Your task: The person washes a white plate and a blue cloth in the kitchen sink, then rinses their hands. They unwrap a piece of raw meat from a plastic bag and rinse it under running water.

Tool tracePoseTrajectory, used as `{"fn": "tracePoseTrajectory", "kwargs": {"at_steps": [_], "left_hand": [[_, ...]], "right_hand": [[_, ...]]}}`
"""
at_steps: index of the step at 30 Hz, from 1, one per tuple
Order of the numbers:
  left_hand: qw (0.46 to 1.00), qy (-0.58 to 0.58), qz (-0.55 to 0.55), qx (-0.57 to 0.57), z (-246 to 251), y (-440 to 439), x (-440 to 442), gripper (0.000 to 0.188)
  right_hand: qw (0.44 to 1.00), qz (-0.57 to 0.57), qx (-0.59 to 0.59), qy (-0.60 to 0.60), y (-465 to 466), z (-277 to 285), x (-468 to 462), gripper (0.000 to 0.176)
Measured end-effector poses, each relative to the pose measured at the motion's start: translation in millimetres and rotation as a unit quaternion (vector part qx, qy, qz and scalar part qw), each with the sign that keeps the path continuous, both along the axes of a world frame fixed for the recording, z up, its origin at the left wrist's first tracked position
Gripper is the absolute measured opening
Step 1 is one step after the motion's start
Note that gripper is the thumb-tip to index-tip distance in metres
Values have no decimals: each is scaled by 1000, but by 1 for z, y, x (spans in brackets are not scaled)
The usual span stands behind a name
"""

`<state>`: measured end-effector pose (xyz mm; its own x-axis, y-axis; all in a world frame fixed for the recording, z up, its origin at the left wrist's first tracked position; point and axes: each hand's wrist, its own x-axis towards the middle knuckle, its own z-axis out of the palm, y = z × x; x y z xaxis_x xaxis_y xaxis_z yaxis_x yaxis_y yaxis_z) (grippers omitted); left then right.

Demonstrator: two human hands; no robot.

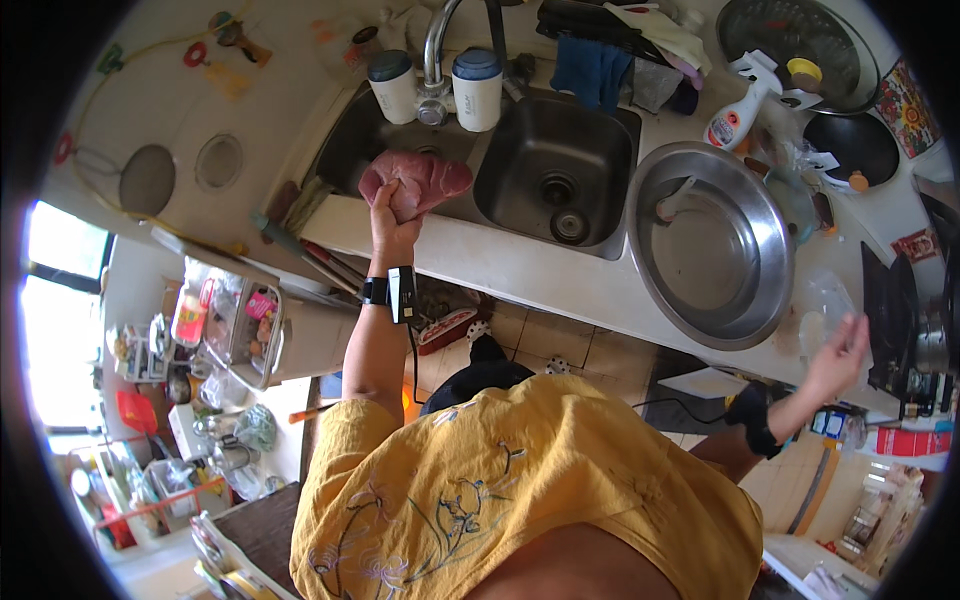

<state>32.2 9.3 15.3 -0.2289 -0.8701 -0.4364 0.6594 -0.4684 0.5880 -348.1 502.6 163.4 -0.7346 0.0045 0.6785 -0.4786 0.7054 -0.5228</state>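
Note:
A slab of raw red meat (439,184) hangs over the left sink basin (390,135), gripped in my left hand (394,221) with the thumb on top. Far to the right, my right hand (838,358) has its fingers closed on a thin clear plastic bag (823,296) above the counter; motion blurs its edges. Between my hands are the right sink basin (559,157) with its drain and a large stainless steel bowl (712,292). A white spoon (676,199) lies inside the bowl.
A chrome faucet (433,45) with two white filter units (477,90) rises behind the basins. Beyond the steel bowl stand a spray bottle (742,105) and a dark pan (851,150). A blue cloth (589,71) hangs at the sink's back edge. Stick handles (330,266) lean against the counter.

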Motion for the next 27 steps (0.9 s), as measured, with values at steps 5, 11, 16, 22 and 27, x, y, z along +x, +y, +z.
{"fn": "tracePoseTrajectory", "kwargs": {"at_steps": [5,11,16,22,27], "left_hand": [[997,51,-60,20,-7,-42,0,27],[984,77,-158,38,-17,-70,-2,31],[974,87,-197,74,-29,-81,-10,30],[967,134,-213,44,-32,-77,-8,29],[965,117,-234,-5,-23,-74,-10,28]], "right_hand": [[927,357,-47,-103,-162,-12,110,33],[846,511,139,-63,-345,-51,148,40],[839,458,278,-93,-460,-96,125,51],[797,465,384,37,-531,-141,78,58],[807,562,167,-67,-551,-161,68,47]]}}
